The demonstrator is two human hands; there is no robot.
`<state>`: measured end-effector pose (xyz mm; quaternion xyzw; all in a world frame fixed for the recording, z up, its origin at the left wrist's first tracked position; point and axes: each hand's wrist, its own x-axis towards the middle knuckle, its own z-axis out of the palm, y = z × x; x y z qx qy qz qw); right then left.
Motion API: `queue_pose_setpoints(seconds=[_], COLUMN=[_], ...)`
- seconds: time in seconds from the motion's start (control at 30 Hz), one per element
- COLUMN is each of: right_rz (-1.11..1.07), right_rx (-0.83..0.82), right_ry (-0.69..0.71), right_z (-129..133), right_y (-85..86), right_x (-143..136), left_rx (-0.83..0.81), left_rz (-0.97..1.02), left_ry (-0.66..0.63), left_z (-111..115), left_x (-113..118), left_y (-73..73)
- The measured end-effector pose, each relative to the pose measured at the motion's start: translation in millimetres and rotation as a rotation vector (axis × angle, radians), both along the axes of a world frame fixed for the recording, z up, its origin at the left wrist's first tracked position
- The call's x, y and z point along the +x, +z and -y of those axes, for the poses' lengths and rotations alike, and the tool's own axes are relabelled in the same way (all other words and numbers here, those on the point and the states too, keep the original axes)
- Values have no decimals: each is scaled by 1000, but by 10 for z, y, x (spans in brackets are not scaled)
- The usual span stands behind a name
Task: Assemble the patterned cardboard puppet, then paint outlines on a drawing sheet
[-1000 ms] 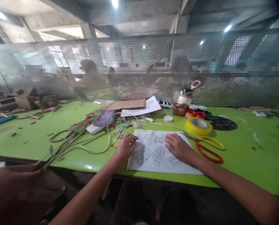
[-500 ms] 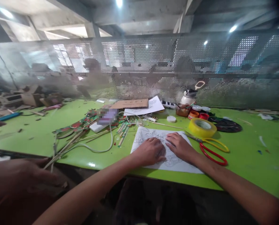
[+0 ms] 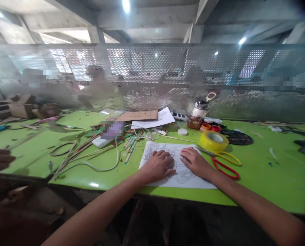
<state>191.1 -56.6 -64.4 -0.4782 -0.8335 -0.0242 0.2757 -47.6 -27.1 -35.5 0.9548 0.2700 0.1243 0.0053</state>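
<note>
A white sheet with a line drawing (image 3: pixel 186 176) lies on the green table near its front edge. My left hand (image 3: pixel 159 165) rests on the left half of the sheet, palm down with the fingers spread. On the upper right part of the sheet lies my right hand (image 3: pixel 194 162), its fingers apart and nothing in them. Parts of the drawing are covered by both hands. Just right of my right hand are scissors (image 3: pixel 225 162) with one red and one yellow handle loop. Behind them sits a roll of yellow tape (image 3: pixel 213 140).
Thin sticks (image 3: pixel 74 155), a white cable (image 3: pixel 101 169) and a white power bank (image 3: pixel 101 141) lie to the left. Paint jars (image 3: pixel 205 127), a bottle (image 3: pixel 199 110) and cardboard (image 3: pixel 139 115) stand or lie behind. Another person's hand (image 3: pixel 0 160) is at the far left.
The red and green patterned bundle beside the sticks has moved out to the left, blurred. The other person's hand near the sticks' lower ends is gone from there. My hands have barely moved.
</note>
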Motion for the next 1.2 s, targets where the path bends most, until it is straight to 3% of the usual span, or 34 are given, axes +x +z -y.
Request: queue_pose_setpoints(seconds=[0.27, 0.4, 0.73, 0.97, 1.2], right_rz=[16, 16, 17, 12, -100], right_rx=[4, -1, 4, 32, 62], right_ry=[-15, -18, -12, -27, -71], right_z=[-65, -107, -162, -257, -321], right_y=[-21, -50, -70, -133, -130], right_x=[-7, -7, -10, -22, 15], left_rx=[-21, -23, -93, -74, 1], left_rz=[-88, -126, -292, -271, -200], left_ry=[113, 107, 114, 104, 152], left_z=[-115, -148, -369, -449, -355], left_x=[-48, -56, 143, 157, 124], left_y=[75, 115, 303, 267, 157])
